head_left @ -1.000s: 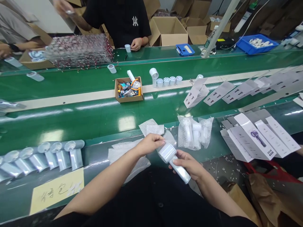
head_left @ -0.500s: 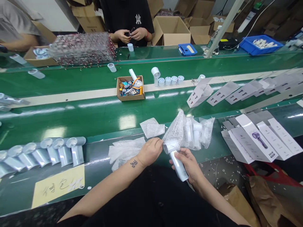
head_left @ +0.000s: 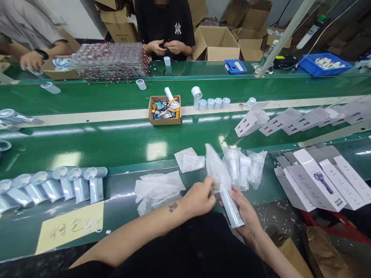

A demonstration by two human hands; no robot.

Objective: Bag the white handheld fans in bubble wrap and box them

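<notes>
My right hand [head_left: 243, 210] is wrapped round the pale blue handle of a handheld fan [head_left: 232, 210]. Over the fan's head sits a bubble wrap bag [head_left: 217, 166], its far end sticking up and away from me. My left hand [head_left: 201, 196] pinches the bag's near edge beside the fan. Just beyond, several bagged fans [head_left: 243, 168] lie side by side on the bench. Left of my left hand is a pile of flat bubble wrap bags [head_left: 159, 189], and another small flat bag [head_left: 189, 160] lies farther off.
A row of bare fans [head_left: 77, 181] lies at left above a yellow paper sign [head_left: 71, 227]. Printed boxes [head_left: 321, 177] stand at right. Across the green belt are a small tool box [head_left: 164, 110], white boxes [head_left: 252, 120] and two co-workers.
The bubble wrap bag has come down over the fan's head. My left hand has moved right with the bag's edge. A co-worker's hand at far left now reaches over the belt's far side.
</notes>
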